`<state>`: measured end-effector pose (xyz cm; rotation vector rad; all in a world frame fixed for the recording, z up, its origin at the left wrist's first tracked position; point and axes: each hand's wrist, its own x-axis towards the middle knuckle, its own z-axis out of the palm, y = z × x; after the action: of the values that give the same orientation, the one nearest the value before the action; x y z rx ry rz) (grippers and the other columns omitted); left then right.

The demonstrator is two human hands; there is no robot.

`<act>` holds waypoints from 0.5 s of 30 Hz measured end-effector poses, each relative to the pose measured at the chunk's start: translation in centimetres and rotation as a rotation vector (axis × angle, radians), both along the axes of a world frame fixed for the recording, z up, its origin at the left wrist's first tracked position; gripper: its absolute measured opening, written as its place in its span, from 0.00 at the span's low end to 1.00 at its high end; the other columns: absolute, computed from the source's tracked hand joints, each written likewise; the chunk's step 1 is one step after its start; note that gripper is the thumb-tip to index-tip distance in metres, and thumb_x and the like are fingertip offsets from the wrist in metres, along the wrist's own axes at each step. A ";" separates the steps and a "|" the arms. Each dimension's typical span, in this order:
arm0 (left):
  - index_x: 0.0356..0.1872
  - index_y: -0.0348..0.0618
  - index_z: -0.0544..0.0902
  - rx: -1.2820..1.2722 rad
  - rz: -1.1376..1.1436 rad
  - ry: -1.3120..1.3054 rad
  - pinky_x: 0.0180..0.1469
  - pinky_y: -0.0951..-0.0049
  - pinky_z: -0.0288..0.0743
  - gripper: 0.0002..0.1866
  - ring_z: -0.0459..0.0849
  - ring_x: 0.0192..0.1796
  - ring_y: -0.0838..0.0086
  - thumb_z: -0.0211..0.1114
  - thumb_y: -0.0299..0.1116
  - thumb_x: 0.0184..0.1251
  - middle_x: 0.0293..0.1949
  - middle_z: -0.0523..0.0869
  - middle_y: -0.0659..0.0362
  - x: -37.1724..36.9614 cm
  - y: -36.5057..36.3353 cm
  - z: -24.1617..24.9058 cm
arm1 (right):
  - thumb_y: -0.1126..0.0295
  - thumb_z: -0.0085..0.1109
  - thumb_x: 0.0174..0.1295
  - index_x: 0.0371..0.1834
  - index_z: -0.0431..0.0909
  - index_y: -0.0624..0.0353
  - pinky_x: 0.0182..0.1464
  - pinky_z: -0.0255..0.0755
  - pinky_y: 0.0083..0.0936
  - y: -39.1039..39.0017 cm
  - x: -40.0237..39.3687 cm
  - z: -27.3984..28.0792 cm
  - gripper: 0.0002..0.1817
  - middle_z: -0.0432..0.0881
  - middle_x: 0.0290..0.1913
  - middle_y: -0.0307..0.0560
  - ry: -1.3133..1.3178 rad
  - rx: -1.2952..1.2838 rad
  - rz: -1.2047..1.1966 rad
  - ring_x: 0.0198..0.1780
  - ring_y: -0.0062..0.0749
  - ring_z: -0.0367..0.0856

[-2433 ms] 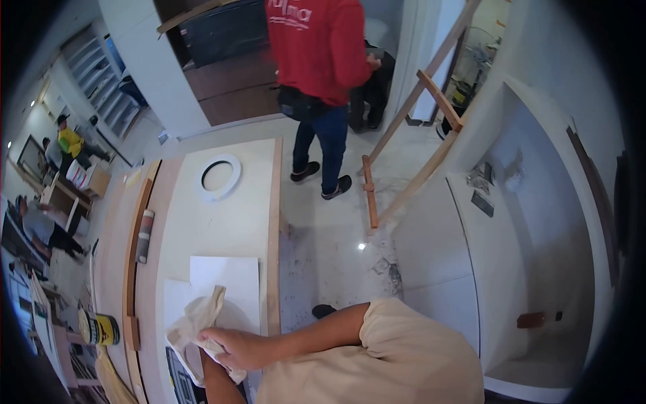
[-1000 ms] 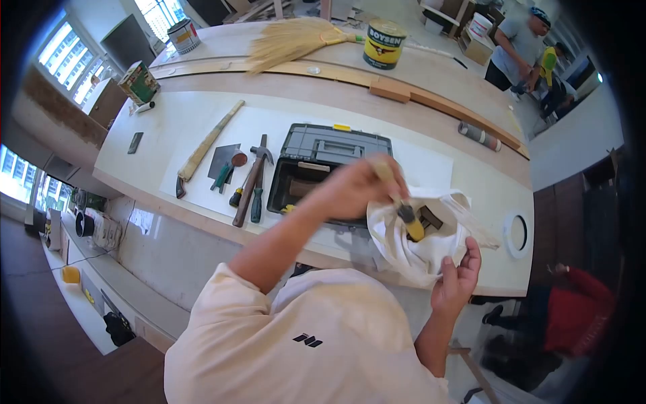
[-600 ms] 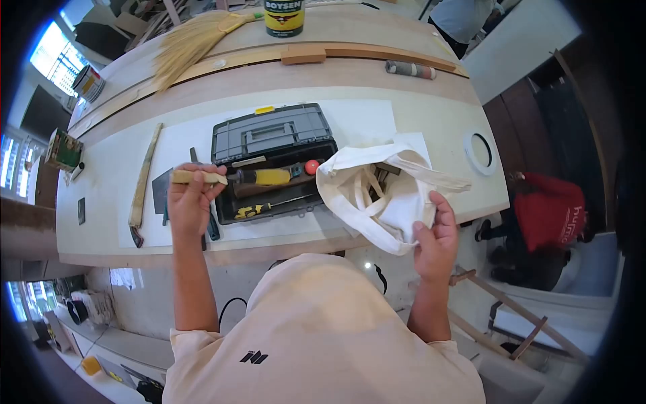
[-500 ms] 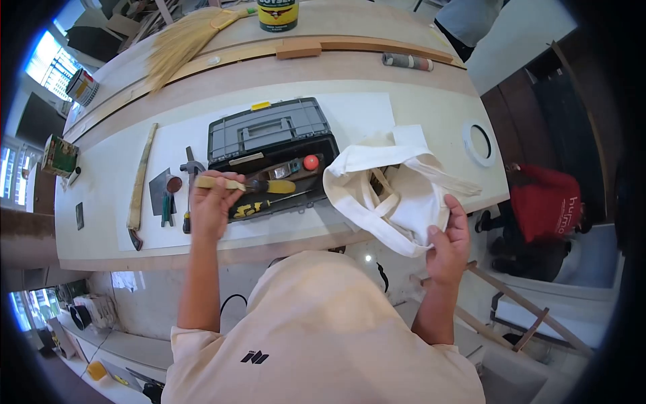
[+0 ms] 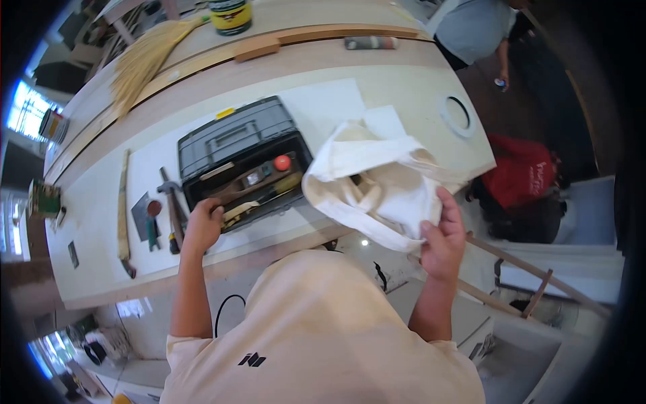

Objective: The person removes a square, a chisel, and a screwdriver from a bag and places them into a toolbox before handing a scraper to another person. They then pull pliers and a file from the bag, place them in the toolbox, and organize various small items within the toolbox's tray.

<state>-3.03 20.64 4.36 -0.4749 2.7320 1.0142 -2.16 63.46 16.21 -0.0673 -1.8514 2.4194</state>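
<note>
My right hand (image 5: pixel 444 236) pinches the edge of a white cloth bag (image 5: pixel 377 178), whose mouth is spread open above the table. At the front left corner of the open black and grey toolbox (image 5: pixel 235 135) is my left hand (image 5: pixel 204 225), fingers slightly apart and nothing visible between them. Just right of its fingertips, a tool with a pale end and a yellow handle (image 5: pixel 289 182) lies in the box. A red ball (image 5: pixel 282 163) and other tools are also inside. Left of the box lie a hammer (image 5: pixel 173 202) and a green-handled tool (image 5: pixel 153 234).
A sheathed long tool (image 5: pixel 124 209) lies at the left. Behind are a straw broom (image 5: pixel 145 60), a paint can (image 5: pixel 231 17), wooden strips (image 5: pixel 336 32) and a roller (image 5: pixel 371 43). A tape roll (image 5: pixel 457 116) sits right. Two people (image 5: pixel 518 172) (image 5: pixel 474 30) are beyond the table.
My left hand has lowered and let go of the yellow-handled tool, which now lies in the toolbox. My right hand keeps hold of the bag. The view has shifted and tilted.
</note>
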 end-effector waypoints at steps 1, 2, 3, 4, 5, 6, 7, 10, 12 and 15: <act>0.50 0.35 0.82 -0.094 -0.030 0.150 0.54 0.71 0.74 0.13 0.81 0.49 0.72 0.59 0.30 0.70 0.47 0.83 0.54 0.0 1.8 2.1 | 0.88 0.52 0.58 0.72 0.58 0.68 0.64 0.69 0.27 -0.3 -0.1 0.4 0.35 0.71 0.65 0.55 -0.015 0.000 0.025 0.63 0.32 0.74; 0.50 0.35 0.82 0.151 -0.060 0.162 0.54 0.72 0.74 0.12 0.81 0.49 0.71 0.59 0.28 0.70 0.48 0.84 0.53 -0.1 3.6 4.3 | 0.88 0.53 0.58 0.72 0.57 0.68 0.64 0.70 0.27 -0.9 -0.4 0.8 0.35 0.70 0.65 0.54 -0.030 -0.003 0.052 0.63 0.32 0.74; 0.50 0.35 0.82 0.394 -0.088 0.163 0.55 0.72 0.73 0.11 0.81 0.49 0.71 0.59 0.27 0.70 0.49 0.84 0.53 -0.4 5.4 6.2 | 0.89 0.53 0.58 0.72 0.57 0.68 0.63 0.70 0.26 -1.4 -0.4 1.1 0.36 0.70 0.66 0.54 -0.048 -0.010 0.081 0.63 0.31 0.74; 0.50 0.36 0.82 0.538 -0.194 0.193 0.55 0.72 0.73 0.11 0.81 0.49 0.70 0.58 0.25 0.71 0.49 0.84 0.53 -0.7 7.8 7.8 | 0.88 0.53 0.58 0.73 0.56 0.67 0.63 0.70 0.26 -1.6 -0.4 1.2 0.36 0.70 0.66 0.54 -0.063 -0.035 0.103 0.63 0.30 0.74; 0.51 0.36 0.82 0.680 -0.292 0.224 0.55 0.72 0.73 0.11 0.81 0.49 0.70 0.57 0.24 0.71 0.49 0.84 0.53 -1.0 10.3 9.0 | 0.88 0.53 0.58 0.73 0.56 0.67 0.63 0.70 0.26 -1.8 -0.5 1.3 0.36 0.70 0.66 0.53 -0.078 -0.061 0.134 0.63 0.30 0.74; 0.51 0.36 0.82 0.686 -0.422 0.295 0.56 0.72 0.73 0.11 0.81 0.50 0.70 0.56 0.24 0.72 0.49 0.84 0.54 -1.9 12.7 9.7 | 0.88 0.54 0.58 0.73 0.56 0.67 0.63 0.70 0.26 -1.8 -0.7 1.3 0.37 0.70 0.66 0.53 -0.091 -0.089 0.169 0.62 0.29 0.75; 0.51 0.35 0.82 0.687 -0.551 0.367 0.57 0.73 0.72 0.11 0.81 0.50 0.71 0.55 0.24 0.73 0.49 0.84 0.54 -3.5 15.0 10.3 | 0.88 0.54 0.58 0.73 0.55 0.67 0.63 0.70 0.26 -1.6 -0.8 1.3 0.37 0.70 0.65 0.53 -0.097 -0.107 0.201 0.62 0.29 0.75; 0.52 0.38 0.82 0.628 -0.718 0.140 0.56 0.68 0.73 0.13 0.82 0.52 0.63 0.55 0.32 0.73 0.49 0.85 0.50 -11.0 22.2 7.9 | 0.88 0.53 0.59 0.74 0.54 0.67 0.63 0.70 0.25 -1.0 -0.7 0.9 0.37 0.69 0.65 0.52 -0.124 -0.150 0.276 0.62 0.28 0.74; 0.57 0.42 0.80 0.260 -0.900 -0.058 0.60 0.67 0.71 0.17 0.81 0.57 0.61 0.56 0.36 0.72 0.53 0.84 0.51 -14.5 24.9 5.4 | 0.88 0.53 0.60 0.74 0.54 0.67 0.63 0.70 0.25 -0.4 -0.8 1.0 0.37 0.69 0.65 0.52 -0.105 -0.152 0.250 0.63 0.28 0.74; 0.67 0.51 0.74 -0.271 -1.025 -0.311 0.66 0.67 0.66 0.26 0.77 0.64 0.62 0.60 0.38 0.66 0.62 0.80 0.57 -14.7 26.3 7.5 | 0.88 0.53 0.60 0.74 0.53 0.68 0.63 0.69 0.25 0.7 -0.8 1.2 0.37 0.69 0.65 0.52 -0.072 -0.097 0.191 0.63 0.29 0.73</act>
<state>-17.70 46.94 11.88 0.6421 2.2972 0.2651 -2.94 64.17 17.46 0.0167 -1.8467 2.6685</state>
